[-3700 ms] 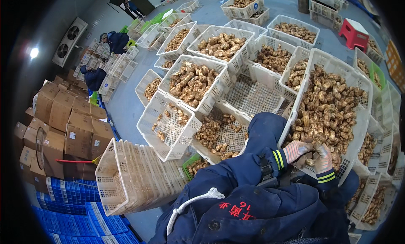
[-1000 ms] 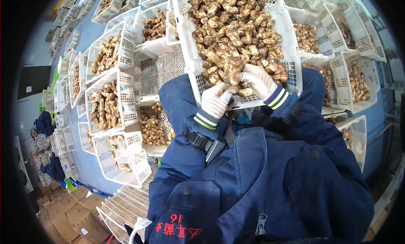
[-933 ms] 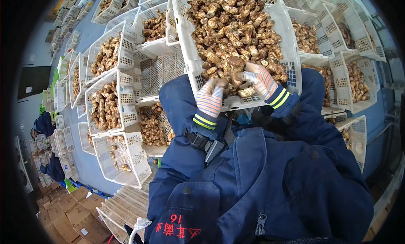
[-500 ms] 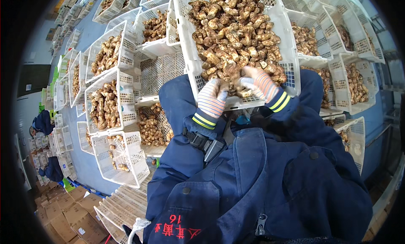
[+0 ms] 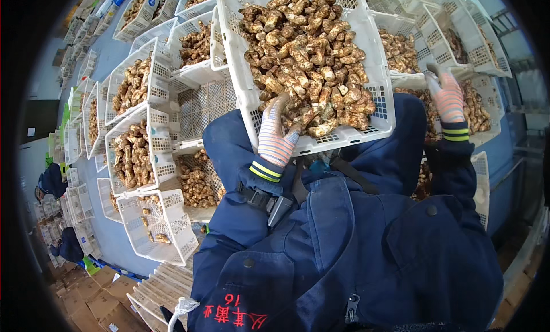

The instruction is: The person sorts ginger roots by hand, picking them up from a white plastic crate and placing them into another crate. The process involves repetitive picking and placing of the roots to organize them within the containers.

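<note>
A white plastic crate (image 5: 385, 111) rests across my lap, loaded with brown-and-cream mushrooms (image 5: 309, 62). My left hand (image 5: 277, 134), in a striped knit glove with dirty fingers, lies at the crate's near left corner. Its thumb and fingers are apart, touching the mushrooms. Off to the right, my right hand (image 5: 447, 97), gloved the same way, is raised over side crates of mushrooms (image 5: 475, 111). Its fingers point away from me and are blurred; whether anything sits between them does not show clearly.
More white crates of mushrooms (image 5: 132, 154) stand at left. One nearby crate (image 5: 200, 111) shows its bare mesh bottom, and a lower one (image 5: 186, 240) holds only a few mushrooms. Stacked crates (image 5: 166, 292) and cardboard boxes (image 5: 97, 297) lie lower left. A person (image 5: 52, 180) in dark clothes is far left.
My right hand has left the lap crate and swung right, over the side crates. My left hand stays at the near left corner, its fingers now further up the mushrooms. The view has shifted slightly.
</note>
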Tool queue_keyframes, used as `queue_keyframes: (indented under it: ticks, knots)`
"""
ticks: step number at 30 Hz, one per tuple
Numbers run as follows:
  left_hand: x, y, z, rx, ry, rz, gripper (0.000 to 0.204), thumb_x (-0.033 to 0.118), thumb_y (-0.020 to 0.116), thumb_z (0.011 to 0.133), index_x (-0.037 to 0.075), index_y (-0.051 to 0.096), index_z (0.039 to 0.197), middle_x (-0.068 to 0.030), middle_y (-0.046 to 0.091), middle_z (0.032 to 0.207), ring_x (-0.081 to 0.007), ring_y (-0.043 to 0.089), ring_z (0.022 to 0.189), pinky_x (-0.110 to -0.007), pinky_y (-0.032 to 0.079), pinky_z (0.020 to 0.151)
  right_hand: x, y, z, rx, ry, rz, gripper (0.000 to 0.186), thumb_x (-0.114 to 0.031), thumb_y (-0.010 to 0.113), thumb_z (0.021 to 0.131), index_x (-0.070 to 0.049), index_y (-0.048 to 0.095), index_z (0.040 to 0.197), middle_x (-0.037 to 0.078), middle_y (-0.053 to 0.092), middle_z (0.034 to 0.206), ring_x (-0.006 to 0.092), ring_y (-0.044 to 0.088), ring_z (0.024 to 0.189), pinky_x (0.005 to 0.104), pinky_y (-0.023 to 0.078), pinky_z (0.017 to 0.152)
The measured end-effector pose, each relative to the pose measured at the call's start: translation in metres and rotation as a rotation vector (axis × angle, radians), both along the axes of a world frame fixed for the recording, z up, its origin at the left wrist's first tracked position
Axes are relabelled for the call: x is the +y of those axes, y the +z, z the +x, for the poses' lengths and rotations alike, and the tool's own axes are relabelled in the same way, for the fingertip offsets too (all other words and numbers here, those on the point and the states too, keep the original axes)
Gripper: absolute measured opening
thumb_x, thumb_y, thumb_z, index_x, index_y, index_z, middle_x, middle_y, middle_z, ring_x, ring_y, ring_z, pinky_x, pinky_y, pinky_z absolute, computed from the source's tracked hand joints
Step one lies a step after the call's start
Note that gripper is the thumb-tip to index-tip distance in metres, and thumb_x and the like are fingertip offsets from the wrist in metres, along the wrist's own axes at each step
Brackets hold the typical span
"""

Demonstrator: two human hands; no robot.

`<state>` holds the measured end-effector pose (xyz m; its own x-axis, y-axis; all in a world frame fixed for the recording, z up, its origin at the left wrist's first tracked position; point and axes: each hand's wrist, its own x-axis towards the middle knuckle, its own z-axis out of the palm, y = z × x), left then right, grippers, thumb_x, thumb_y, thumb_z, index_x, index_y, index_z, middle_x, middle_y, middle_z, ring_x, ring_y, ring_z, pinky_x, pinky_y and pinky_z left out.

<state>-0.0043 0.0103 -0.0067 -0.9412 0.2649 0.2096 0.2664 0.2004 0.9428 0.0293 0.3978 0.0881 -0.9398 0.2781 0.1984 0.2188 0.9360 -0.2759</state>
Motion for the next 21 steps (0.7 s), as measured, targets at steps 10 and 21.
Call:
queue_keyframes:
  ticks: [10, 21]
  knots:
    - [-0.012, -0.001, -0.010, 0.191, 0.019, -0.122, 0.011, 0.006, 0.070, 0.072, 0.002, 0.060, 0.075, -0.0091, 0.054, 0.068, -0.0270, 0.052, 0.063, -0.037, 0.045, 0.062, -0.138, -0.020, -0.152, -0.152, 0.423, 0.031, 0.035, -0.026, 0.057, 0.087, -0.007, 0.056, 0.117, 0.019, 0.058, 0.112, 0.0353, 0.055, 0.105, 0.0407, 0.045, 0.089]
    - [-0.011, 0.006, -0.011, 0.027, 0.081, -0.031, 0.072, 0.006, 0.073, 0.065, 0.006, 0.045, 0.131, -0.0171, 0.045, 0.133, -0.0350, 0.041, 0.124, -0.040, 0.033, 0.106, -0.220, -0.058, -0.273, -0.248, 0.544, 0.115, 0.059, -0.011, 0.047, 0.084, -0.019, 0.035, 0.141, 0.008, 0.034, 0.147, 0.0283, 0.045, 0.125, 0.0403, 0.038, 0.102]
